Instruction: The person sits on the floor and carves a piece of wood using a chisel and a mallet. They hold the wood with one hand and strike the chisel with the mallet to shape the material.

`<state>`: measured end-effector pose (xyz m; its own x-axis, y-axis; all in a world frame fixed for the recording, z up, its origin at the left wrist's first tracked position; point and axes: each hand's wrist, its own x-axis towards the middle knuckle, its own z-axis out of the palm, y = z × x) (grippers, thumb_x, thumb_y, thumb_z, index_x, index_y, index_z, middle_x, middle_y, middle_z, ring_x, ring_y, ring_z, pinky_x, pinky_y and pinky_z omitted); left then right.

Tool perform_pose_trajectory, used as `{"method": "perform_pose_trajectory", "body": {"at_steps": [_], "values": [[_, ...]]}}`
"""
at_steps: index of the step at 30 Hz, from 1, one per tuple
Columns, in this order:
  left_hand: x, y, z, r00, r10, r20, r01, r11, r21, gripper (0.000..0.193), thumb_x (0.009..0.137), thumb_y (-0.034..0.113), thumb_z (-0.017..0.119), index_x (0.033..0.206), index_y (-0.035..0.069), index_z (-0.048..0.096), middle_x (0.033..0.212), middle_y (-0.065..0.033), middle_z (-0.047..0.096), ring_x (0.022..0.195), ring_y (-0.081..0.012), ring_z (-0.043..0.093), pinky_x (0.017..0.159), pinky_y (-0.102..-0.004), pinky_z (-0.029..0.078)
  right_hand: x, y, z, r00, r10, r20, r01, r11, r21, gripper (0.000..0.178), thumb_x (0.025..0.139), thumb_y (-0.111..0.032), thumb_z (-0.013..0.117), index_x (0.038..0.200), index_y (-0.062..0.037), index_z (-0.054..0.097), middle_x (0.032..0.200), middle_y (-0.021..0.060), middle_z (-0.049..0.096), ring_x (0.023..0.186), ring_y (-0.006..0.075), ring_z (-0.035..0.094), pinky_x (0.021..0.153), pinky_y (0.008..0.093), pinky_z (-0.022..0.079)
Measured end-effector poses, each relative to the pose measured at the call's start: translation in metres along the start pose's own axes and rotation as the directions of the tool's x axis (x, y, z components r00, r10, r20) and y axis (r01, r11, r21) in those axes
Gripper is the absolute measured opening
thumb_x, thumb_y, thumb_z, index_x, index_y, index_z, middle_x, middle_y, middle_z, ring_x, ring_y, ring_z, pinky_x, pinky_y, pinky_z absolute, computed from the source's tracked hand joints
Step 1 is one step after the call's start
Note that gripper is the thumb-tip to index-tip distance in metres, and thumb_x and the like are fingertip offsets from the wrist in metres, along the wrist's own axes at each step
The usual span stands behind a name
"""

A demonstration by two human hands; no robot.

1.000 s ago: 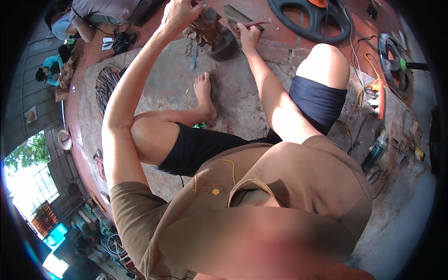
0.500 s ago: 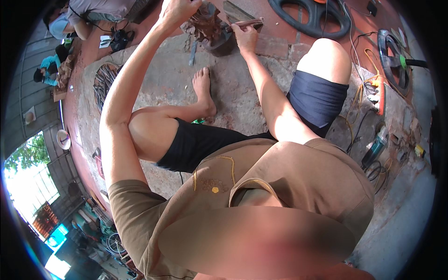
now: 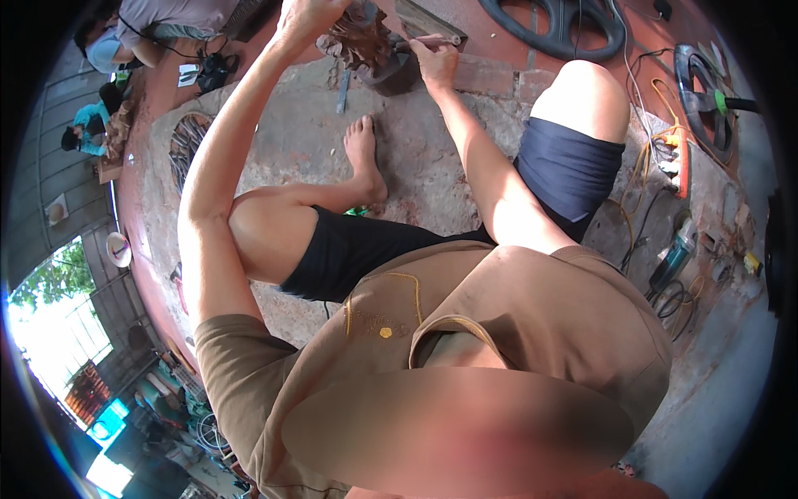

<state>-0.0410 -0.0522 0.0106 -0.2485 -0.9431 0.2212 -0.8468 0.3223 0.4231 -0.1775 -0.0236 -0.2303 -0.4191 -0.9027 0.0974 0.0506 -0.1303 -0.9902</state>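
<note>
A dark brown carved wooden piece (image 3: 359,41) with a rough, gnarled surface stands at the top of the view, on a rounded dark base. My left hand (image 3: 309,18) is at its upper left, the fingers mostly cut off by the picture's edge, so their grip does not show. My right hand (image 3: 437,66), just right of the carving, is closed round a slim brown stick-like piece (image 3: 440,41). One end of the stick points toward the carving; whether it touches cannot be made out.
A flat board (image 3: 424,18) lies behind the stick. A metal strip (image 3: 342,91) is near my bare foot (image 3: 362,154). Left are a basket of tools (image 3: 189,137) and other people (image 3: 91,125). Right are a power strip (image 3: 683,166), cables and a teal power tool (image 3: 672,259).
Both hands and the carving sit slightly farther up and left in the picture. My right hand still holds the stick, which has shifted a little left.
</note>
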Motion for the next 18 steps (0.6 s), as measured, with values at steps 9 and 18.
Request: {"method": "perform_pose_trajectory", "body": {"at_steps": [9, 18], "values": [[-0.003, -0.009, -0.005, 0.997, 0.066, -0.044, -0.062, 0.995, 0.084, 0.025, 0.076, 0.017, 0.07, 0.093, 0.0, 0.062, 0.079, -0.0185, 0.065, 0.072, -0.0293, 0.064, 0.065, -0.0367, 0.05, -0.037, -0.002, 0.008, 0.979, 0.118, 0.168, -0.131, 0.989, 0.072, 0.015, 0.072, -0.018, 0.071, 0.074, -0.003, 0.069, 0.069, 0.005, 0.067, 0.065, 0.0138, 0.062, 0.062, 0.0288, 0.047], [0.023, -0.069, -0.015, 0.992, 0.014, 0.128, -0.008, 0.999, -0.047, 0.027, 0.082, 0.019, 0.063, 0.105, 0.005, 0.064, 0.084, -0.001, 0.065, 0.078, -0.0077, 0.058, 0.075, -0.0231, 0.048, -0.047, -0.019, 0.004, 0.911, 0.357, 0.207, -0.41, 0.846, 0.342, 0.009, 0.072, -0.007, 0.071, 0.074, -0.0024, 0.063, 0.067, 0.003, 0.064, 0.056, 0.0062, 0.054, 0.05, 0.0212, 0.041]]}}
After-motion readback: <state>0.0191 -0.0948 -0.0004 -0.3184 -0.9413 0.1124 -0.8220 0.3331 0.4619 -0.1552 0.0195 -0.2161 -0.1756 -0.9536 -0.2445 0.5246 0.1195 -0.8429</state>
